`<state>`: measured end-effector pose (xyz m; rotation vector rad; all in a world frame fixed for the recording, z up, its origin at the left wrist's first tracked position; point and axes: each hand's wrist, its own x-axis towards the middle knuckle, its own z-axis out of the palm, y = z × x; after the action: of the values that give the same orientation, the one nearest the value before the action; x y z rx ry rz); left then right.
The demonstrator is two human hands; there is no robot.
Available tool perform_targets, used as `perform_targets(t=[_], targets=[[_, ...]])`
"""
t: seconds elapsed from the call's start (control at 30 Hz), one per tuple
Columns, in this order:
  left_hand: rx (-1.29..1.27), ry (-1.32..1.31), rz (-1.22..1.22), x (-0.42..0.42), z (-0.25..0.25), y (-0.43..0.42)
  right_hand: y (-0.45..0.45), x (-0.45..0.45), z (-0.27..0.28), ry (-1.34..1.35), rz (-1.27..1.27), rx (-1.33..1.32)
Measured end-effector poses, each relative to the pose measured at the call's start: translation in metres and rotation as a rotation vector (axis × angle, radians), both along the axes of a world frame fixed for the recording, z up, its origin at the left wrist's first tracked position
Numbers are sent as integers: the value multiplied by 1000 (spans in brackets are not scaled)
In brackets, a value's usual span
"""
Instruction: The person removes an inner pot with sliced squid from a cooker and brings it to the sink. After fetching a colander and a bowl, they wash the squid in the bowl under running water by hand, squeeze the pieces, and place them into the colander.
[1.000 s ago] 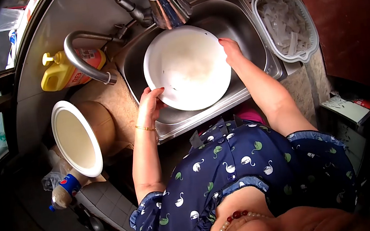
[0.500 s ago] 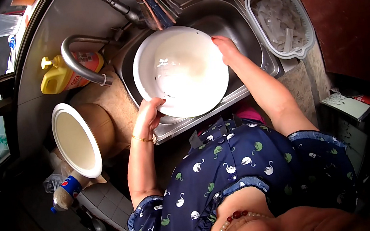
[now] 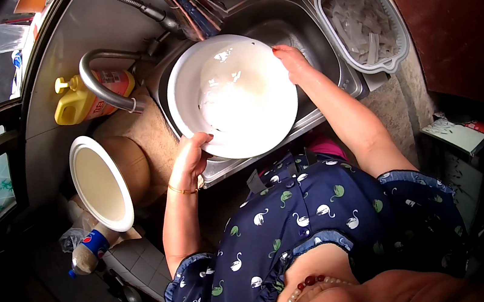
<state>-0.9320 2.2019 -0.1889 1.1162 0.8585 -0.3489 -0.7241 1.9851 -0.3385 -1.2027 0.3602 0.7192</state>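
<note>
A white basin [image 3: 241, 99] is over the metal sink [image 3: 310, 38], with shiny reflections and a few small dark specks inside. My left hand [image 3: 192, 153] grips its lower left rim, the thumb over the edge and the other fingers hidden beneath. On the right side, my right hand [image 3: 293, 62] is closed on the rim, its fingers partly hidden. The ribbed metal spout [image 3: 189, 8] hangs just above the basin's far edge.
A curved faucet [image 3: 99, 78] and a yellow pump bottle [image 3: 86, 101] stand left of the sink. Below them are a white-rimmed pot [image 3: 125, 185] and a bottle with a blue label [image 3: 91, 247]. At right sits a plastic basket [image 3: 402, 47] holding translucent pieces.
Both hands have moved the basin left and slightly toward my body. The basin looks a little larger, and bright reflections now show inside it.
</note>
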Motion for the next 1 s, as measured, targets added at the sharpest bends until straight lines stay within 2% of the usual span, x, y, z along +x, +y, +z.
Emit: perform_targets(t=[0.8, 1.0], targets=[[-4, -8, -1, -2, 11, -5, 0, -7, 18, 2, -10, -35], [8, -46, 0, -2, 15, -6, 0, -3, -7, -25, -5, 66]])
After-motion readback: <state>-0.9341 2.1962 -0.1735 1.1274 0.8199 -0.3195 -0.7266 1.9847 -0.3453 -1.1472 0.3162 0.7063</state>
